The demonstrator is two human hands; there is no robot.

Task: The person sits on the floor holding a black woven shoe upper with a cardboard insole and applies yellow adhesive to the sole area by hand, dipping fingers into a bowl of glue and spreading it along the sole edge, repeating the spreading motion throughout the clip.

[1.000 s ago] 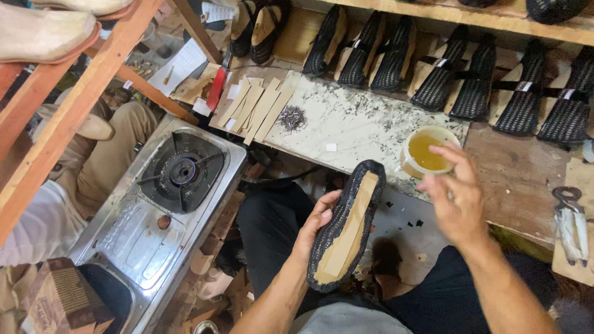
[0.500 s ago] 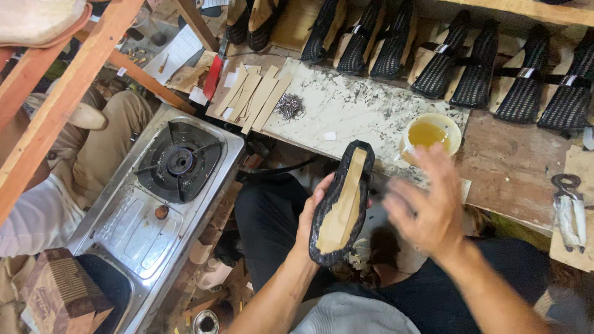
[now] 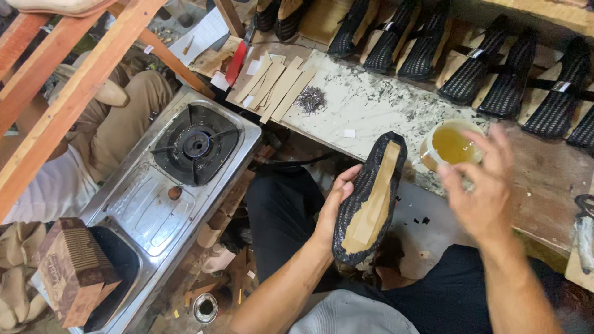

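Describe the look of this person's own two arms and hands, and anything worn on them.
Both forearms are bare right down to the wrists: no sleeve reaches into view, and no glove, watch, ring or bracelet shows. The left hand has bare fingers with short nails. The right hand is motion-blurred, so fine detail cannot be told. Below the arms show dark trousers and a grey garment.
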